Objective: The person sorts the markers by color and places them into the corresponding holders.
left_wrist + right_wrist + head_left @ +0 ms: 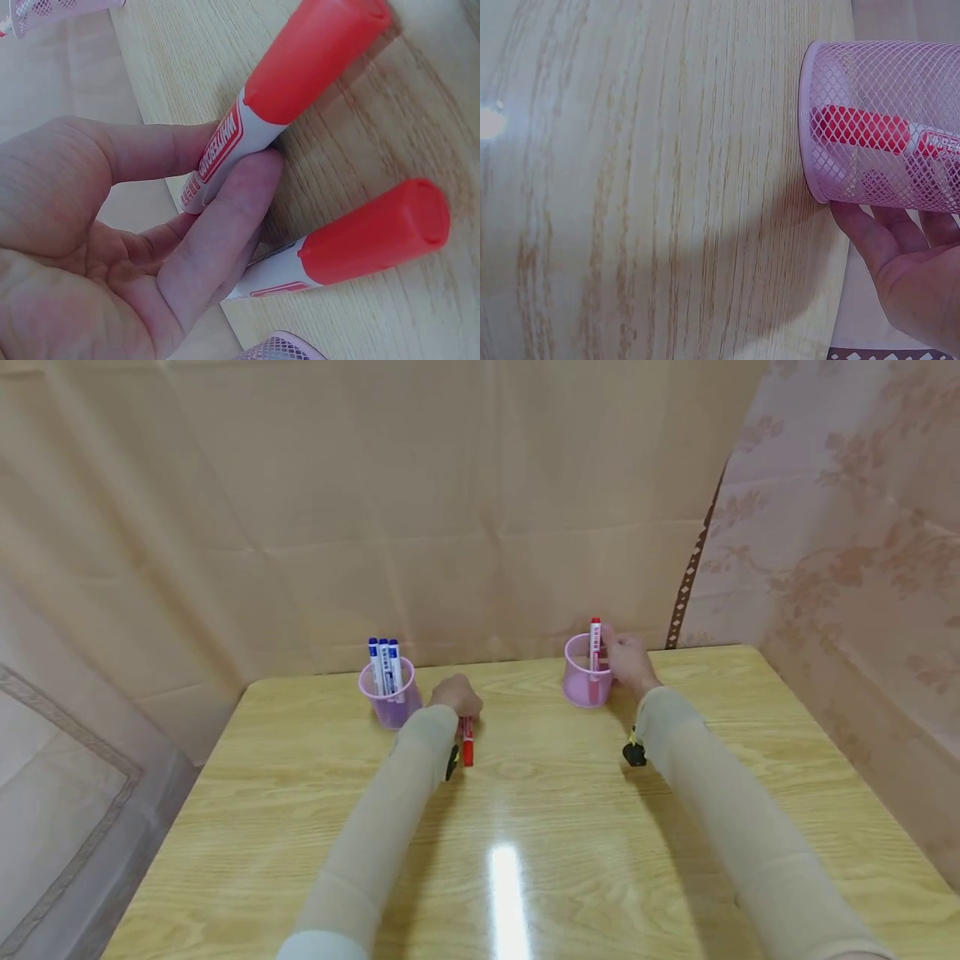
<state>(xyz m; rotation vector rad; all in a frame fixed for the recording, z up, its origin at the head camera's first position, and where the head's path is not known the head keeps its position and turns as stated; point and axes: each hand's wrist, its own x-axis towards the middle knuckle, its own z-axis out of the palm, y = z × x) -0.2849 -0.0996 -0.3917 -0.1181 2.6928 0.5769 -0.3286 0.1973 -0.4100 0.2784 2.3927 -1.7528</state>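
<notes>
My left hand [456,695] pinches a red-capped whiteboard marker [259,112] between thumb and finger, its cap towards me. A second red-capped marker [367,236] lies on the table beneath those fingers; in the head view the two cannot be told apart. Farther right, my right hand [630,662] holds the right side of a pink mesh pen cup [581,687], fingers against its wall [892,180]. A red and white marker [595,647] stands in this cup. The thumb is out of the right wrist view.
Left of my left hand stands another pink mesh cup [393,710] with several blue-topped white markers [385,667]. Both cups are near the back edge of the wooden table [570,810]. A beige curtain [450,527] hangs close behind, with a patterned cloth [862,568] on the right.
</notes>
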